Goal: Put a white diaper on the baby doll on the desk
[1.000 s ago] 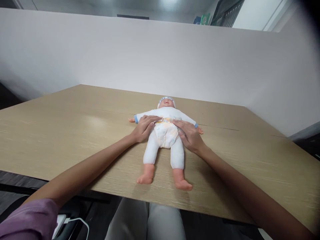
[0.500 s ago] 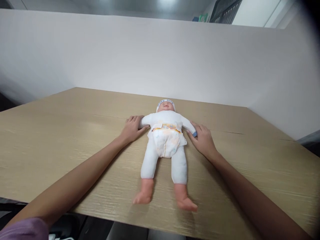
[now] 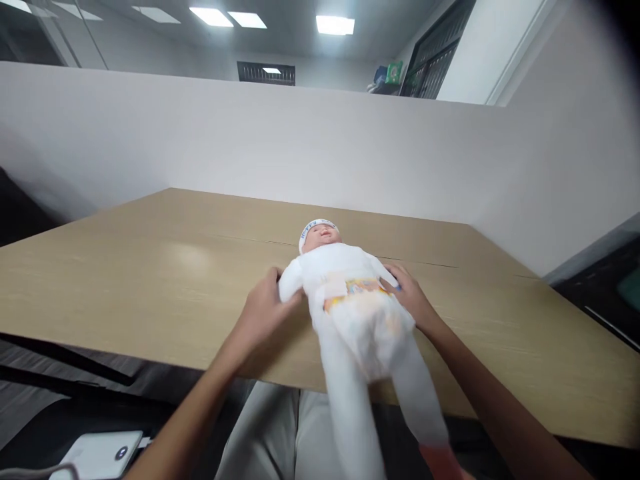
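Note:
A baby doll (image 3: 350, 300) in white clothes, a diaper with an orange waistband and a white headband is lifted off the wooden table (image 3: 150, 280), its legs hanging over the near edge toward me. My left hand (image 3: 263, 310) is closed on the doll's arm on the left side. My right hand (image 3: 413, 297) grips the doll's other arm, with the fingers partly hidden behind the body. The doll's feet are blurred at the bottom of the view.
A white partition (image 3: 250, 140) runs along the table's far side and right end. A white power bank (image 3: 100, 453) with a cable lies low at the left, below the table. My light trousers (image 3: 280, 433) show under the table edge.
Both hands slid from the doll's waist out to its arms and took hold. The doll then came up off the table and toward me, legs now past the near edge.

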A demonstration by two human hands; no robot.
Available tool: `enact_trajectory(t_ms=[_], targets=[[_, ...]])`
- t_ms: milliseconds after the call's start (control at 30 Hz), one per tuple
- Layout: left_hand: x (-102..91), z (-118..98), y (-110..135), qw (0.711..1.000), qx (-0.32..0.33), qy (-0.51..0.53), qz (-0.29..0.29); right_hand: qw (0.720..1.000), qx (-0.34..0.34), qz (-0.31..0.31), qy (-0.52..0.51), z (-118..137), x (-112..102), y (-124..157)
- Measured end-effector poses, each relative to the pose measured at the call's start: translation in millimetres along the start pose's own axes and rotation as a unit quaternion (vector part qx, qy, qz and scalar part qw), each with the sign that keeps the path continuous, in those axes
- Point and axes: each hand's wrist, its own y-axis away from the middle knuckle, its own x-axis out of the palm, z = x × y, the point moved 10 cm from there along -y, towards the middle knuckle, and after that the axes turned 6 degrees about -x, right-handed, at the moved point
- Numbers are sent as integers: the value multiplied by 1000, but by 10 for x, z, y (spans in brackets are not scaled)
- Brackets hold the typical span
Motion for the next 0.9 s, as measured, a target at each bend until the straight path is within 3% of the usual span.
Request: enact_trajectory(t_ms=[67,133,200,267,333,433,533,633,700,800,833,900], targets=[[22,33,624,999,-8,43,2,999,-17,38,-28,242,-164,305],[163,131,1237,998,-8,49,36,996,-30,77,-40,486,-275,651],[391,225,1772,993,26,-27,108,991,-36,113,-55,706,-317,1019],[530,350,2142,985,48,-68,154,984,-36,156,-74,901,-259,1395],[592,454,2330,979,57,-87,176,973,-32,212,-91,1065,-83,1770],[652,547,2416,971,66,-115,201,953,-20,291,-86,1178,369,2295],[660,642,2496,963,73,-140,218,940,10,339,-45,1010,920,2714],[558,812,2720,958,76,-162,226,909,59,410,-54,716,1391,3050],[456,945,2926,953,74,-178,233,910,73,403,-64,619,1431,3095],[363,1023,3149,943,69,-212,248,940,87,320,-76,718,1131,2978],[367,957,3177,939,83,-222,250,946,97,294,-98,816,1019,2953],[445,627,3198,931,156,-209,257,939,118,264,-188,1087,894,2959]])
